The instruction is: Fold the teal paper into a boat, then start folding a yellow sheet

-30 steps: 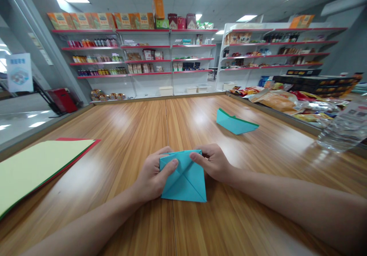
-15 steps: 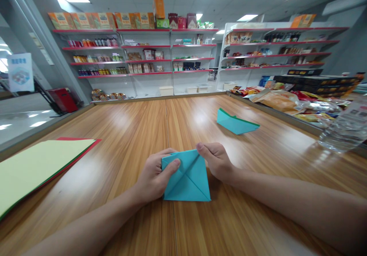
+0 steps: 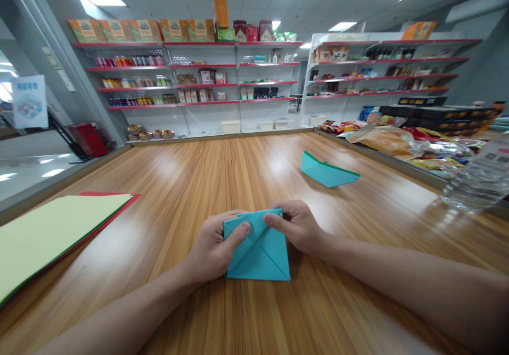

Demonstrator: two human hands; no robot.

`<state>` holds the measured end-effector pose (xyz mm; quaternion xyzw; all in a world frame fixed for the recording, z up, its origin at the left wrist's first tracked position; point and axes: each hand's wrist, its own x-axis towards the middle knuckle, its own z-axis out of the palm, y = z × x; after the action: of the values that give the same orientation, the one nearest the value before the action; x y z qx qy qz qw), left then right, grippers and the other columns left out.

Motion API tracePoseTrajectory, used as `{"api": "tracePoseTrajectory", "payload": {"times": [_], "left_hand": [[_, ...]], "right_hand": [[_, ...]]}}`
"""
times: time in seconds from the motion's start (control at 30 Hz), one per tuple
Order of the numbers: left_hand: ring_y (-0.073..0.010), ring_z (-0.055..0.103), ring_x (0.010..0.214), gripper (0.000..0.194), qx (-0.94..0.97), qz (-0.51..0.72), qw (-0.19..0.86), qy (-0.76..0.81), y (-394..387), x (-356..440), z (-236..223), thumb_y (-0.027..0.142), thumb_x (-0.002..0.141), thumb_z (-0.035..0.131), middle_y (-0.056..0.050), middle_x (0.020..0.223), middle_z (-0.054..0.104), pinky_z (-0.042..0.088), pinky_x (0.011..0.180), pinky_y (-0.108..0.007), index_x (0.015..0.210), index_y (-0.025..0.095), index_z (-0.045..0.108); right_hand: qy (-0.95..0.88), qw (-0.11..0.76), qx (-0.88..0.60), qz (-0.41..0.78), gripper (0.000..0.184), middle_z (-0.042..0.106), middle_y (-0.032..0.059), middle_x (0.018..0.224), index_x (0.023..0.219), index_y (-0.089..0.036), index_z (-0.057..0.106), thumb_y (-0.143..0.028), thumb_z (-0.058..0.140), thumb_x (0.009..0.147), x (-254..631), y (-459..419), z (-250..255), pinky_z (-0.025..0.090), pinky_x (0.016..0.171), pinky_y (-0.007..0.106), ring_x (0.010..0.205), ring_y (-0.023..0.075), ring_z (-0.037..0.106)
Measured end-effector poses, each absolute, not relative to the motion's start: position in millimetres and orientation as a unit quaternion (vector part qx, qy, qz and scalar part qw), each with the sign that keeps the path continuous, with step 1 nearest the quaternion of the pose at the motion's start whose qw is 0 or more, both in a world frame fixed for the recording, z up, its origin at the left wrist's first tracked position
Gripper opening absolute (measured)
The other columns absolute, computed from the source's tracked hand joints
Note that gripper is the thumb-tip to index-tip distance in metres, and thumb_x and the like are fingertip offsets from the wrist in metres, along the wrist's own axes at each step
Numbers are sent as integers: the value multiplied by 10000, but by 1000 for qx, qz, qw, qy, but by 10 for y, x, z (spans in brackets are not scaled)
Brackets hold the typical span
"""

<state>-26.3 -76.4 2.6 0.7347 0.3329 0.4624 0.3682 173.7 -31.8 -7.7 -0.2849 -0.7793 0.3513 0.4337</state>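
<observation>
A folded piece of blue paper (image 3: 260,257), nearly square with diagonal creases, is held between my two hands above the near part of the wooden table (image 3: 170,180). My left hand (image 3: 217,243) grips its left side, thumb on the front face and fingers behind. At the upper right corner my right hand (image 3: 300,227) pinches the paper, its thumb pressed on the front. The fingers behind the paper are mostly hidden. Farther off to the right lies a folded paper boat (image 3: 330,173), blue with a green edge.
Sheets of coloured paper (image 3: 67,222), pale yellow on top with green and red beneath, lie at the left. A clear plastic bottle (image 3: 477,180) stands at the right edge, near packaged snacks (image 3: 389,140). Stocked shelves (image 3: 202,84) line the back.
My right thumb slid out to the paper's upper right corner, then came back onto its front face. The paper shifted slightly right; my left hand kept its grip.
</observation>
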Motion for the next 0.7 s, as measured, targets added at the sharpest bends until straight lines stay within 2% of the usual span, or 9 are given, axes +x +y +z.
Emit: {"api": "tracePoseTrajectory", "payload": {"times": [0.2,0.4,0.53,0.7], "left_hand": [[-163,582,720,265,734,451,380,338,-767,-261,63,307,899,514,-81,831,627,484,618,-258,791,104,645],[-187,611,803,242,730,453,388,333,-771,-252,63,309,899,513,-99,933,650,503,689,-278,869,114,654],[-191,612,834,242,732,459,386,322,-776,-242,76,300,901,510,-103,953,647,504,727,-283,847,113,654],[-160,597,750,238,742,449,382,317,-785,-215,93,285,904,506,-80,886,629,495,656,-249,798,117,637]], "right_hand": [[-767,424,-275,395,397,368,-37,554,607,-151,493,-447,558,865,1754,-300,-92,266,453,220,512,85,349],[-775,428,-271,377,439,325,-42,552,580,-164,432,-470,518,882,1767,-283,-87,240,450,224,507,82,314],[-775,446,-261,363,464,306,-42,545,553,-172,397,-471,497,894,1761,-279,-77,236,446,226,493,80,291],[-712,478,-281,431,573,277,-43,464,475,-196,289,-552,412,907,1708,-273,-124,190,392,227,420,72,255]]}}
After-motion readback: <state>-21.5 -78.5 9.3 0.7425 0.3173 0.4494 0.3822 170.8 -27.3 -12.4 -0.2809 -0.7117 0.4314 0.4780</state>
